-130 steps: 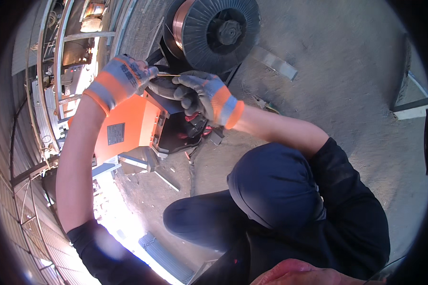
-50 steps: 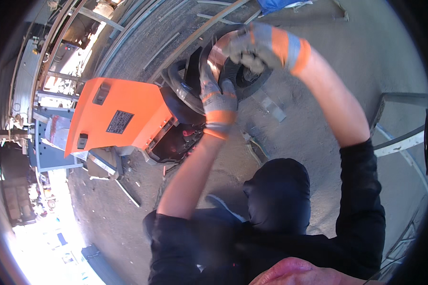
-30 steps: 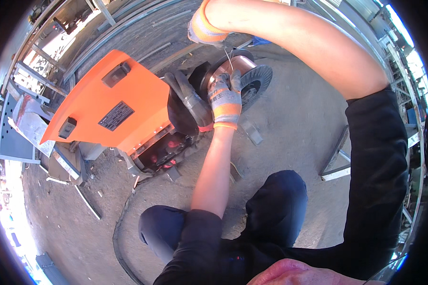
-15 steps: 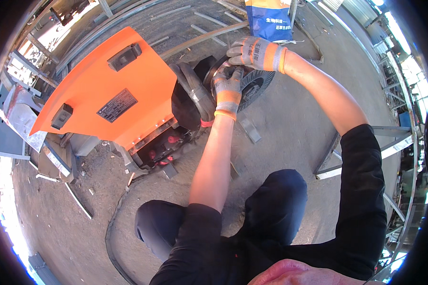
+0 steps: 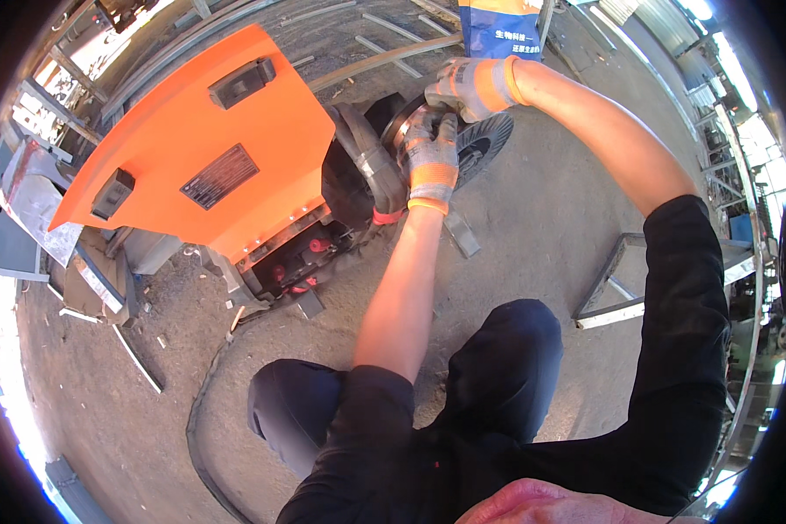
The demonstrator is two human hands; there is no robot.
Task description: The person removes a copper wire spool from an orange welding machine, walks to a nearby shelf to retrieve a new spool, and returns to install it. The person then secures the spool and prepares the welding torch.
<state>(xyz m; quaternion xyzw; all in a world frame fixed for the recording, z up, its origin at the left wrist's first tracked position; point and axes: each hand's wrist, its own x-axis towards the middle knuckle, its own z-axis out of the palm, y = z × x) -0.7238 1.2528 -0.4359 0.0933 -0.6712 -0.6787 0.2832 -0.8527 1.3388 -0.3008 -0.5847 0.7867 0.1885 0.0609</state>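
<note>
The left hand [image 5: 431,159] rests bent fingers against the wire spool [image 5: 494,140], just off the right edge of the orange machine [image 5: 227,129]; beyond it the right hand [image 5: 479,87] curls at the spool's top rim. I can't tell whether either pinches a strand. If both slacken together, loose turns could spring off and tangle.

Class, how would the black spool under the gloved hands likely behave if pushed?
The black spool would probably turn or roll, given its round shape. Its ribbed flange keeps a neat circular edge, suggesting it would feel stiff rather than floppy.
</note>
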